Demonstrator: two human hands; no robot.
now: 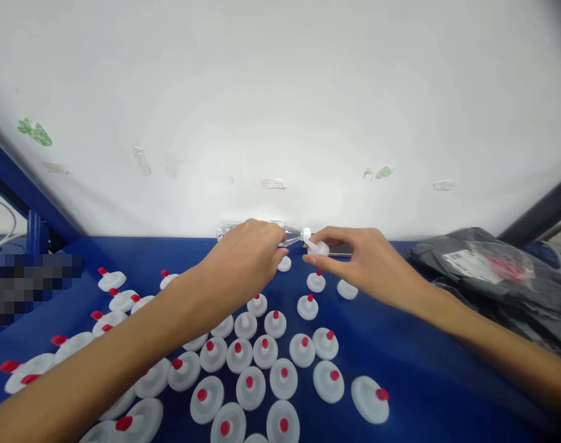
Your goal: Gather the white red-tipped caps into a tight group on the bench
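Note:
My right hand (361, 255) pinches a white nozzle cap (319, 248) between thumb and fingers; its spout points up and left and shows no red tip. Close by on the left, my left hand (257, 246) is closed, thumb against the curled fingers, and whatever it grips is hidden. Behind that hand a clear plastic bottle (293, 235) lies on its side by the wall, its white cap toward my right hand. Below both hands, several white nozzle caps with red tips (283, 378) stand on the blue surface. One nozzle cap (245, 325) among them has a bare white spout.
A grey plastic bag (474, 271) with a white label lies on the right. The white wall (280, 111) rises behind the blue tabletop (414, 381). Blue frame posts (29, 184) stand at the left, with pale cables beyond.

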